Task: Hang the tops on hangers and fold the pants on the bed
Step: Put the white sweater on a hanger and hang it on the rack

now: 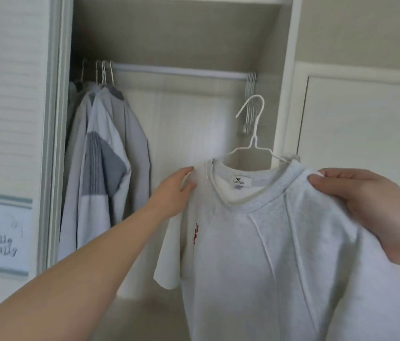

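Note:
A light grey short-sleeved top (255, 254) with small red lettering on the chest hangs on a white wire hanger (253, 141), held up in front of the open closet. My left hand (171, 190) grips the top's left shoulder. At the other shoulder my right hand (366, 203) pinches the fabric between thumb and fingers. The hanger's hook points up, below and in front of the closet rod (181, 71), apart from it. No pants or bed are in view.
Several grey and white tops (105, 163) hang on hangers at the rod's left end. A bunch of bare white hangers (250, 99) hangs at the right end. A sliding closet door (9, 119) stands left, a white panelled wall right.

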Available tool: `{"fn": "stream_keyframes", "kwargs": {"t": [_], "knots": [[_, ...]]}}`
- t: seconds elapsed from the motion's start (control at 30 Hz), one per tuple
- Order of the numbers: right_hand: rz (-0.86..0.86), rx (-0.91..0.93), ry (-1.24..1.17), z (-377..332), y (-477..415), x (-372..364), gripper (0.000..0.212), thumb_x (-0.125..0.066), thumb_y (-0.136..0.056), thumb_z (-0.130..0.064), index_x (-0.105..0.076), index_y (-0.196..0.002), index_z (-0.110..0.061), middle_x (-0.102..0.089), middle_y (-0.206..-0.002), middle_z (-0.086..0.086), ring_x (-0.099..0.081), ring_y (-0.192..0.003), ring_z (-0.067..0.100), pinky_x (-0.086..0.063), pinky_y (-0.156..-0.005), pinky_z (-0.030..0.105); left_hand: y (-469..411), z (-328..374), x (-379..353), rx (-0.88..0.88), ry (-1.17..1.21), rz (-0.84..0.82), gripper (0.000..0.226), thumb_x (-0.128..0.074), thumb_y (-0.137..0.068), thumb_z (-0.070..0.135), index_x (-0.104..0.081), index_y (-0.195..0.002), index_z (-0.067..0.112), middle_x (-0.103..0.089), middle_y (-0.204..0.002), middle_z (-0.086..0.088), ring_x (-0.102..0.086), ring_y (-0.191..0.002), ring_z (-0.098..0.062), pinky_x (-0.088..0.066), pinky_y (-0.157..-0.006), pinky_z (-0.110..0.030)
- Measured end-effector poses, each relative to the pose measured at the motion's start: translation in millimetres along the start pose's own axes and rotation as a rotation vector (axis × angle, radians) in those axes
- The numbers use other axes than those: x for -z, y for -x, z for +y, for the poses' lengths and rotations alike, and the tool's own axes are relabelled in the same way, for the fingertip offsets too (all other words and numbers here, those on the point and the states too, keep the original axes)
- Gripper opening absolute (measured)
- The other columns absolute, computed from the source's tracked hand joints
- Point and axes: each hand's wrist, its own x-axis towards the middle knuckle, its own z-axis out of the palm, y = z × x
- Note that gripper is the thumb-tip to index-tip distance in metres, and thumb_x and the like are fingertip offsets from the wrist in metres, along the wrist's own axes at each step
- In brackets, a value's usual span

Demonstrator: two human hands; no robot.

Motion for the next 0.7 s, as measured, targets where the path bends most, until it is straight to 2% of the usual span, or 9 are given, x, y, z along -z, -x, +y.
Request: {"fn": "stream_keyframes", "kwargs": {"t": [0.13, 0.2, 0.23, 0.27, 0.3, 0.43, 0.53, 0.6, 0.7], "knots": [[0.108, 0.073, 0.053, -29, -68, -48, 0.016, -0.063, -0.095, -0.018, -0.066, -0.085, -0.007, -0.058, -0.080, 0.012, -0.054, -0.074, 0.024, -0.039, -0.074, 0.035, -43, 0, 22, -0.029, 0.081, -0.026, 0.044, -0.054, -0.101, 0.046, -0.049, -0.143, 0.036, -0.053, -0.144, 0.008, -0.053, -0.126, -0.012, -0.042, -0.099, -0.028], [0.162, 0.106, 0.065, -42, -105, -71, 0.020, -0.062, -0.095, -0.016, -0.063, -0.091, 0.004, -0.051, -0.090, 0.005, -0.056, -0.082, 0.024, -0.042, -0.078, 0.036, -58, 4, 35, -0.060, 0.160, -0.025, 0.036, -0.054, -0.100, 0.048, -0.055, -0.135, 0.037, -0.056, -0.139, 0.014, -0.056, -0.115, -0.002, -0.043, -0.091, -0.022], [0.190, 0.116, 0.069, -48, -125, -83, 0.024, -0.062, -0.095, -0.016, -0.062, -0.095, 0.009, -0.065, -0.094, 0.023, -0.062, -0.086, 0.027, -0.047, -0.079, 0.038, -64, 7, 42, -0.081, 0.197, -0.016, 0.031, -0.054, -0.100, 0.048, -0.058, -0.129, 0.037, -0.059, -0.134, 0.017, -0.058, -0.108, 0.005, -0.043, -0.086, -0.016], [0.211, 0.123, 0.075, -54, -143, -94, 0.027, -0.062, -0.095, -0.016, -0.062, -0.101, 0.010, -0.062, -0.119, 0.033, -0.065, -0.093, 0.030, -0.050, -0.081, 0.039, -70, 10, 48, -0.105, 0.231, 0.000, 0.026, -0.055, -0.100, 0.047, -0.060, -0.123, 0.037, -0.061, -0.128, 0.019, -0.059, -0.101, 0.009, -0.044, -0.080, -0.009], [0.220, 0.134, 0.073, -61, -159, -106, 0.026, -0.061, -0.095, -0.015, -0.062, -0.106, 0.009, -0.066, -0.113, 0.028, -0.066, -0.097, 0.032, -0.051, -0.082, 0.040, -74, 14, 54, -0.129, 0.259, 0.019, 0.022, -0.056, -0.099, 0.046, -0.063, -0.117, 0.036, -0.063, -0.121, 0.020, -0.060, -0.096, 0.011, -0.045, -0.074, -0.007], [0.231, 0.162, 0.038, -79, -231, -147, 0.024, -0.054, -0.099, -0.011, -0.060, -0.113, 0.007, -0.061, -0.122, 0.025, -0.062, -0.113, 0.034, -0.049, -0.099, 0.055, -89, 21, 72, -0.186, 0.305, 0.093, 0.013, -0.061, -0.096, 0.047, -0.066, -0.099, 0.036, -0.067, -0.103, 0.016, -0.062, -0.080, 0.002, -0.050, -0.076, -0.016], [0.243, 0.174, 0.039, -85, -282, -174, 0.014, -0.053, -0.099, -0.013, -0.058, -0.088, -0.006, -0.064, -0.097, 0.014, -0.061, -0.079, 0.022, -0.051, -0.066, 0.029, -95, 19, 78, -0.164, 0.317, 0.091, 0.029, -0.066, -0.087, 0.059, -0.063, -0.100, 0.032, -0.065, -0.100, 0.011, -0.056, -0.064, 0.001, -0.046, -0.056, -0.015], [0.223, 0.182, 0.016, -86, -315, -190, 0.010, -0.051, -0.100, -0.013, -0.059, -0.099, -0.007, -0.054, -0.076, 0.006, -0.047, -0.062, 0.016, -0.038, -0.048, 0.021, -99, 15, 77, -0.132, 0.225, 0.064, 0.051, -0.064, -0.071, 0.075, -0.057, -0.103, 0.037, -0.062, -0.100, 0.014, -0.059, -0.069, 0.001, -0.046, -0.057, -0.019], [0.150, 0.229, 0.007, -84, -364, -213, 0.018, -0.043, -0.102, -0.012, -0.059, -0.110, -0.007, -0.050, -0.095, 0.010, -0.046, -0.081, 0.024, -0.040, -0.065, 0.026, -114, 3, 72, -0.091, -0.045, 0.032, 0.062, -0.063, -0.061, 0.082, -0.048, -0.105, 0.041, -0.058, -0.102, 0.019, -0.062, -0.083, -0.004, -0.052, -0.069, -0.028]]}}
